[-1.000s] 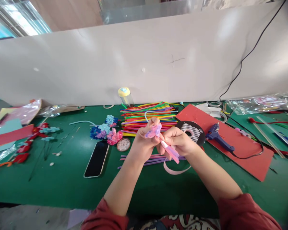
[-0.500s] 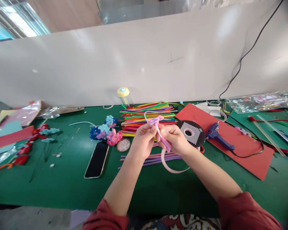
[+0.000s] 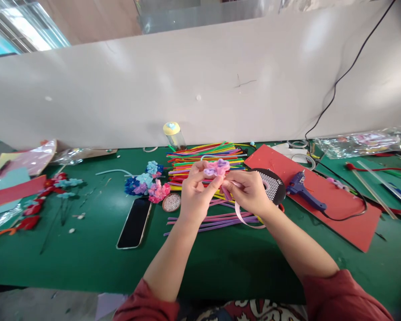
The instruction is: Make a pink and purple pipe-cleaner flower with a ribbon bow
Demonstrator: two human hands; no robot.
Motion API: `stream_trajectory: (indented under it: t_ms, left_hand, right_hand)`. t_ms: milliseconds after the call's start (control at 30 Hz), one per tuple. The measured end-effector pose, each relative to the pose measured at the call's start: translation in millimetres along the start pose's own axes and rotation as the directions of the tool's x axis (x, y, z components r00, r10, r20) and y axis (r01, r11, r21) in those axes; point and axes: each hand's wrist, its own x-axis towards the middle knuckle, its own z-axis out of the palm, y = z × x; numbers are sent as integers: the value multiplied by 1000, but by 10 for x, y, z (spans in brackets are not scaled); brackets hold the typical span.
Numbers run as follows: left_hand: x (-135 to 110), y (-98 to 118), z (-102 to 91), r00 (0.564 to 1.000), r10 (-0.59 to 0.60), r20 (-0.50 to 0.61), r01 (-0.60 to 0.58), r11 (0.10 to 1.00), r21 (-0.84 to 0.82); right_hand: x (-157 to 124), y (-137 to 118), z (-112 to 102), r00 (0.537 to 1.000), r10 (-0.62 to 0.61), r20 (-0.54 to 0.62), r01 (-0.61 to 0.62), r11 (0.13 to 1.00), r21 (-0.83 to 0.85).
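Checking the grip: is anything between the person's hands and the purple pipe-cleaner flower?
Nothing visible. The left hand pinches the flower directly, just under its petals. The right hand meets it at the stem, holding a pink ribbon that loops down toward the table.

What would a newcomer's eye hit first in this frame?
At centre, the left hand holds a small purple-pink flower and the right hand pinches a pink ribbon at its stem, above the green table. Just behind them lies a bright stack of multicoloured sticks. To the right, a blue glue gun rests on a red sheet.
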Motion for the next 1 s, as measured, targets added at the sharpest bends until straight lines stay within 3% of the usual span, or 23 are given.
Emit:
stream_trajectory:
  t_ms: [133,200,267,333,433,500,633,800,900,1000]
  left_hand:
    - [-24,3,-17,989,127,-74,-119,987,103]
    - [-35,16,-19,983,161,-87,-147,979,142]
    - [-44,43,-20,980,187,-67,-173,969,174]
    - [-51,76,-23,977,210,-45,-198,962,188]
    - [-60,105,-31,977,210,-36,-201,966,160]
    - [-68,104,-39,984,177,-32,-171,977,128]
    - [-86,81,-46,997,79,15,-80,996,35]
    - [-98,122,1,984,-44,171,71,985,-156]
    - [-100,157,22,944,-105,313,188,950,-247]
    - [-95,145,5,913,-129,388,245,932,-267]
  right_hand:
    - [-28,8,36,973,-98,-209,75,990,-117]
    - [-41,23,47,950,-212,-228,168,966,-198]
    - [-49,34,46,949,-243,-202,198,955,-220]
    - [-48,36,37,975,-145,-169,120,981,-149]
    - [-36,31,32,993,100,-68,-90,987,135]
    - [-25,34,43,979,203,21,-195,900,389]
    - [-18,59,69,932,284,226,-356,596,720]
    - [-21,77,60,835,282,472,-543,287,789]
    - [-24,80,66,793,195,577,-605,153,781]
    - [-37,91,84,742,128,658,-667,49,743]
